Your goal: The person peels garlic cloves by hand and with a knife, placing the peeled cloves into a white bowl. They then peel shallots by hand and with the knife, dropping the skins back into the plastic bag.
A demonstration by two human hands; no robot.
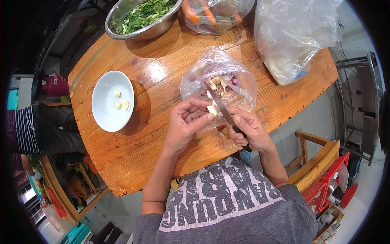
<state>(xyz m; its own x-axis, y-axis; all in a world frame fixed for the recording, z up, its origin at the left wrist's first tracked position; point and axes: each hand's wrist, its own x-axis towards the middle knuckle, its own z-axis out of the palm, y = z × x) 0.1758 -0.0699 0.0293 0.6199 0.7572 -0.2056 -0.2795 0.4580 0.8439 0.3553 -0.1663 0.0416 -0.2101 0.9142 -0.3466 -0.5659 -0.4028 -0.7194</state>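
Note:
My left hand (pixel 187 122) pinches a garlic clove (pixel 211 110) between thumb and fingers, in front of an open plastic bag. In my right hand (pixel 250 131) is a knife (pixel 221 105) with a dark handle; its blade slants up and left, right beside the clove. The clear plastic bag (pixel 199 67) lies just beyond both hands, with garlic pieces (pixel 216 81), skins and a purple shallot (pixel 235 81) inside. To the left stands a white bowl (pixel 99 99) with 3 peeled garlic cloves (pixel 118 105) in it.
At the back, a metal bowl (pixel 170 18) holds chopped greens (pixel 142 17). Beside it are a bag of carrots (pixel 207 24) and a large plastic bag (pixel 290 36). All stand on the wooden table (pixel 118 162). A person in a striped top (pixel 26 130) is at the far left.

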